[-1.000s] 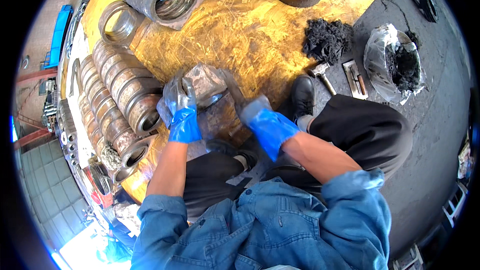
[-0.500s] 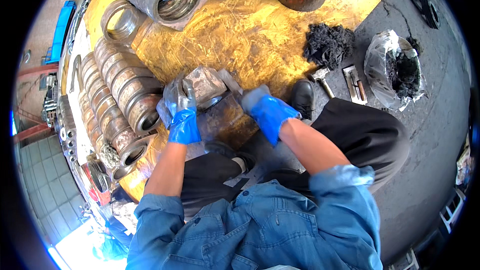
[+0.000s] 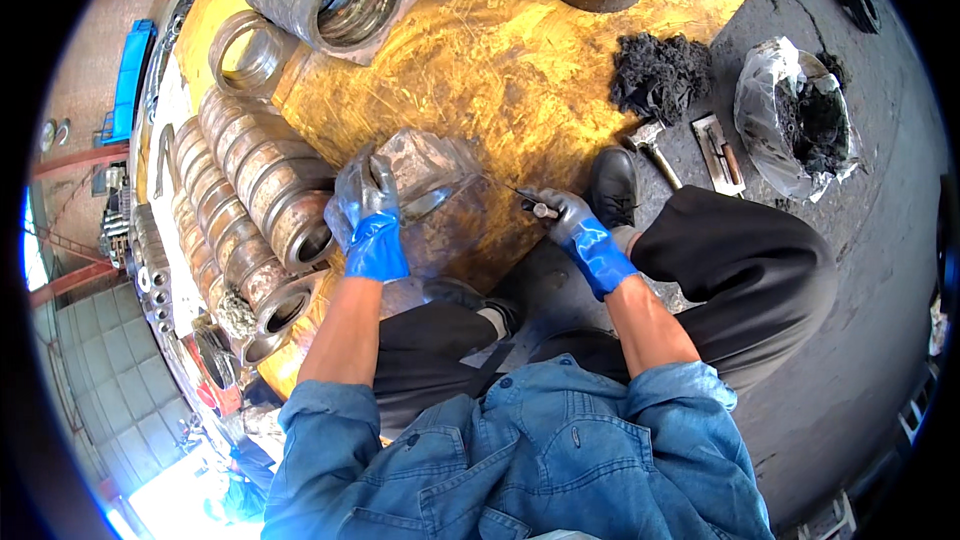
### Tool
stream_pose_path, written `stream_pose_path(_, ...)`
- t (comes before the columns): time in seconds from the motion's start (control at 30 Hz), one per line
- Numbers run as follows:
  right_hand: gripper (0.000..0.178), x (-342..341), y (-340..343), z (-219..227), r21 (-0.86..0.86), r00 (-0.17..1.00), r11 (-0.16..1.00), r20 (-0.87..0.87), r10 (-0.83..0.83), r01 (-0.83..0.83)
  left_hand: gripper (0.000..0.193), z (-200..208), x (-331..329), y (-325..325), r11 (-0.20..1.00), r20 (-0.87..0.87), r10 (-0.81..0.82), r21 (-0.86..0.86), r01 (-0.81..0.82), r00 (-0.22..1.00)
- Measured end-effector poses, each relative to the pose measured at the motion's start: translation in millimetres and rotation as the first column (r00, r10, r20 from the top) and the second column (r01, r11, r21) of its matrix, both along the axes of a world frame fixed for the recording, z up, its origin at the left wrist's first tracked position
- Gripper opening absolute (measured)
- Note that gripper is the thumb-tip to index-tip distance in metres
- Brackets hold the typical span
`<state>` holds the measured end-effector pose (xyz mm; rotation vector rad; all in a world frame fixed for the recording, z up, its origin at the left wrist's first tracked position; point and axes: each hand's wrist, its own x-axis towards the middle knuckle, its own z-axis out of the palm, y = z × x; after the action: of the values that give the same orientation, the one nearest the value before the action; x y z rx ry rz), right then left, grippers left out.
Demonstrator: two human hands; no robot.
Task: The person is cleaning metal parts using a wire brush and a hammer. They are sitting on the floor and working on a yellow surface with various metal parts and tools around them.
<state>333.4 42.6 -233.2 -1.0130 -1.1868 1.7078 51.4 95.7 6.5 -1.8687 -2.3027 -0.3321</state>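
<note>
The block [image 3: 412, 162] is sitting on the near part of the yellow board [image 3: 500, 50], between the hands. The left hand [image 3: 366, 196] is lying against the block's left side, fingers together and pointing to the far side; whether they are clamping it or only bracing it, I cannot tell. The right hand [image 3: 580, 222] is closing around a small tool [image 3: 543, 211], just to the right of the block and apart from it. The tool's working end is showing too thinly to make out.

Judging by its bulk and rough, brownish face, the block is probably being heavy, stiff and hard to harm. Its near side is looking smooth and shiny, so it may be slippery under a glove; the rough left and far edges are offering the better hold, with a whole palm rather than fingertips. The tool is looking light and rigid, best taken by its grip.

To the left, rings [image 3: 270, 155] are lying in rows, likely weighty and ready to roll. To the right, a dark clump [image 3: 660, 75] is looking soft and light, and a hammer [image 3: 655, 155] is lying near it.
</note>
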Motion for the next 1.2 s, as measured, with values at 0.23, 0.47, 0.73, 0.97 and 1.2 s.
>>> stream_pose_path(0.23, 0.036, 18.3, -10.9, 11.6, 0.144, 0.989, 0.984, 0.12, 0.088, -0.105, 0.037, -3.0, -4.4, 3.1, 1.0, -0.011, 0.003, -0.005, -0.003, 1.0)
stream_pose_path(0.47, 0.013, 9.4, -8.8, 24.0, -0.141, 0.972, 0.988, -0.233, 0.022, -0.057, 0.032, -6.7, -12.5, 4.8, 0.998, -0.001, -0.06, 0.018, 0.06, 0.998)
stream_pose_path(0.73, 0.015, -24.9, 12.0, -8.2, -0.189, 0.959, 0.977, -0.281, 0.042, -0.098, 0.039, -12.2, -33.0, 30.3, 0.997, 0.032, 0.013, -0.08, -0.011, 0.999)
stream_pose_path(0.97, 0.012, -22.2, 28.7, 35.1, -0.687, 0.862, 0.724, -0.406, -0.303, -0.069, 0.043, -21.9, -62.6, 76.2, 0.987, 0.167, 0.026, -0.158, 0.001, 0.986)
stream_pose_path(1.2, 0.009, -38.4, 40.7, 52.9, 0.074, 0.999, 0.997, -0.042, 0.009, -0.006, 0.037, -66.3, -144.0, 145.8, 0.958, 0.442, -0.095, -0.203, 0.202, 0.892)
